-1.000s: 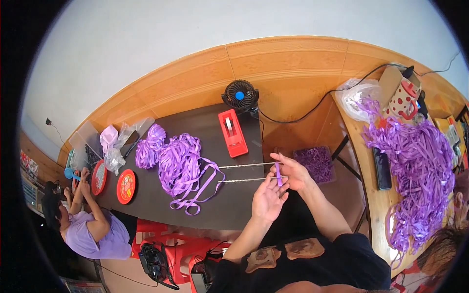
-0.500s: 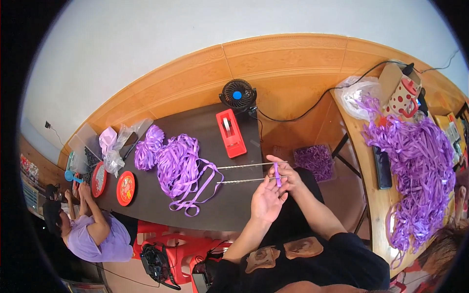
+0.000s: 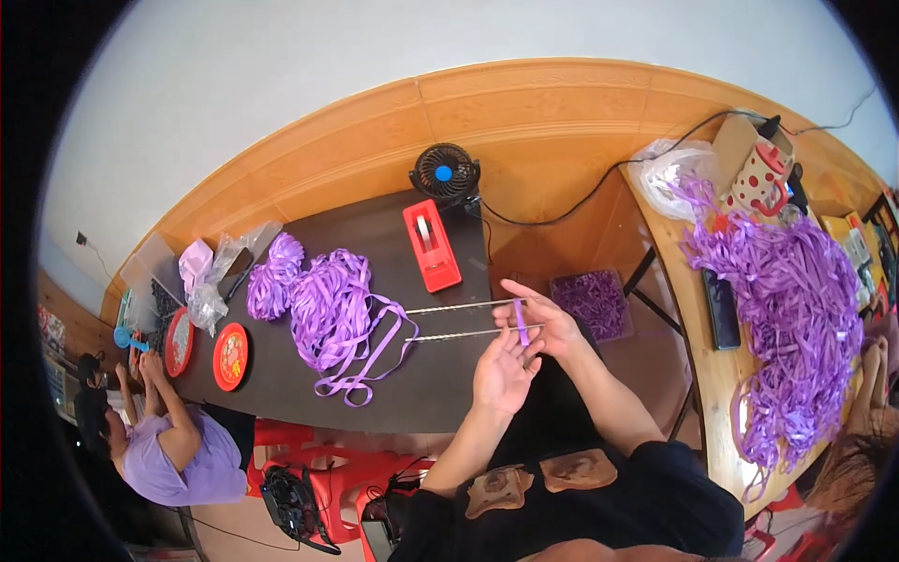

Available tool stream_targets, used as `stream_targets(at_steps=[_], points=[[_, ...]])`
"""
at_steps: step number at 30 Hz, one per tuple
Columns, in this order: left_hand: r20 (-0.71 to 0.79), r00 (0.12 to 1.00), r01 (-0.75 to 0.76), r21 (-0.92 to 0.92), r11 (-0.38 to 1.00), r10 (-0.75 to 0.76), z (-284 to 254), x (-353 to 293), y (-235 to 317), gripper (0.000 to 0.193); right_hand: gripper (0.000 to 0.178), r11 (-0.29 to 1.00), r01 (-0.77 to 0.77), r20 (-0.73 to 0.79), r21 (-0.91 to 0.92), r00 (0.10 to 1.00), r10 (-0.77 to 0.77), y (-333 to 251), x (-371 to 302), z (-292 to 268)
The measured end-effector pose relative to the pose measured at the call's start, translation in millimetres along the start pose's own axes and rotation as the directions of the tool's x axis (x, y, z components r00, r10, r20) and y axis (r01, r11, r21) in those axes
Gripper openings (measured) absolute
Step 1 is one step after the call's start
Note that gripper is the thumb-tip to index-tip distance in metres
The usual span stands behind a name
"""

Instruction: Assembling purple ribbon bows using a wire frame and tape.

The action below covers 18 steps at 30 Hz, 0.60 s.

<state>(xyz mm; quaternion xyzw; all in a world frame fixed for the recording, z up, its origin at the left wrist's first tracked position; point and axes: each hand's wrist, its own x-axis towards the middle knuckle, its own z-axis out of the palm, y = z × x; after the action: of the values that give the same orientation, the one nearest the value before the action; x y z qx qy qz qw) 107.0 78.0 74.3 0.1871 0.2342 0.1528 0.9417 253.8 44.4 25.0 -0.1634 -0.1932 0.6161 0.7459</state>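
Two thin twisted metal rods [image 3: 459, 306] run side by side from over the dark table toward my hands. A short purple ribbon strip [image 3: 521, 323] crosses both rods near their right ends. My left hand [image 3: 506, 377], palm up, has its fingertips curled at the lower rod and the strip. Behind the strip, my right hand [image 3: 554, 330] holds the rod ends, its index finger stretched out above. The exact finger contact is partly hidden. Left of the rod tips lies a loose pile of purple ribbon [image 3: 330, 309], with loops trailing beside the tips.
A red tape dispenser [image 3: 433, 245] and a black fan [image 3: 446, 173] stand at the dark table's [image 3: 375, 403] far side. A red plate [image 3: 231, 357] lies left. On the wooden table [image 3: 716, 421] rests a ribbon heap [image 3: 796, 318]. A co-worker [image 3: 183, 454] sits at left.
The whole view has shifted slightly, moving everything a little up and left. My hands stay at the rods and the strip, with only small finger movement.
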Motion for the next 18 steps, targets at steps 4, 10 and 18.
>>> stream_targets(at_steps=[4,10,18], points=[[-0.021,0.998,-0.054,0.104,0.993,0.056,-7,3,-2,0.041,0.040,0.998,-0.011,-0.172,0.056,0.985,0.020,1,10,6],[0.065,0.998,0.017,0.109,0.994,-0.025,0,-16,-3,0.035,0.038,0.999,0.021,-0.243,-0.024,0.970,-0.026,-16,-9,6],[0.189,0.982,-0.045,0.349,0.936,-0.023,-9,-66,28,0.031,0.038,0.826,-0.023,-0.560,-0.563,0.746,-0.360,-108,-39,-79]])
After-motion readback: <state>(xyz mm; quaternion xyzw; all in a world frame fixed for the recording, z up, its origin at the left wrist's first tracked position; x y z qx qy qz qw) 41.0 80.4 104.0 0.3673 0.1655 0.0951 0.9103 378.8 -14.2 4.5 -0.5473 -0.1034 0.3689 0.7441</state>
